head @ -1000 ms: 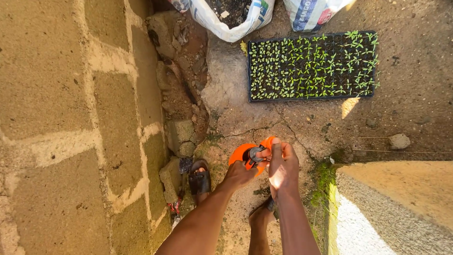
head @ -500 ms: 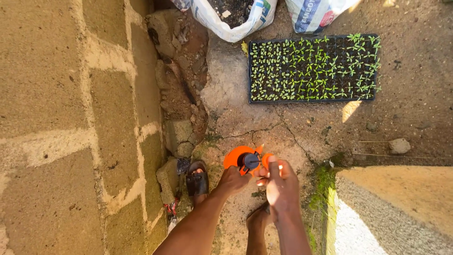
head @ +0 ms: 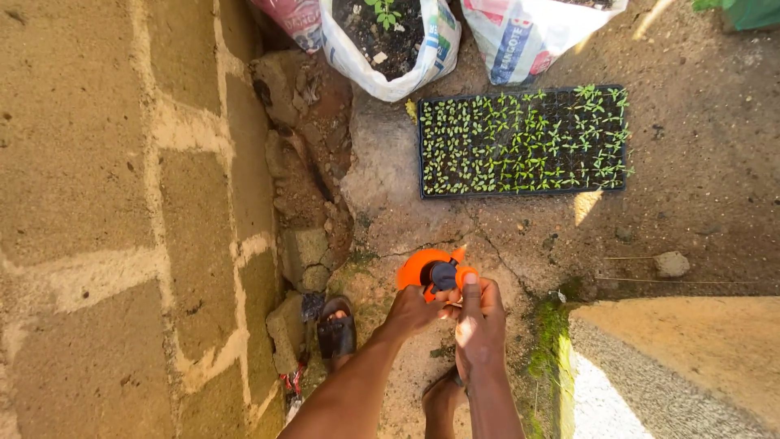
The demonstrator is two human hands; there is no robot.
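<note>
— What have you got in your hands?

— An orange sprayer head [head: 433,272] with a dark knob in its middle. My left hand [head: 413,309] is wrapped around its lower left side, and my right hand [head: 479,319] pinches the right edge, fingers closed, thumb lying flat on top. Both are gripping it, low in the middle of my view, above the cracked ground [head: 520,244].

— And around you?

— A black seedling tray [head: 524,140] full of small green sprouts lies on the ground ahead, well apart from my hands. Behind it stand 2 white sacks: 1 [head: 390,41] open, with dark soil and a little plant, the other [head: 528,32] to its right. A block wall [head: 122,219] runs along my left, and my sandalled foot [head: 335,329] sits near its base.
</note>
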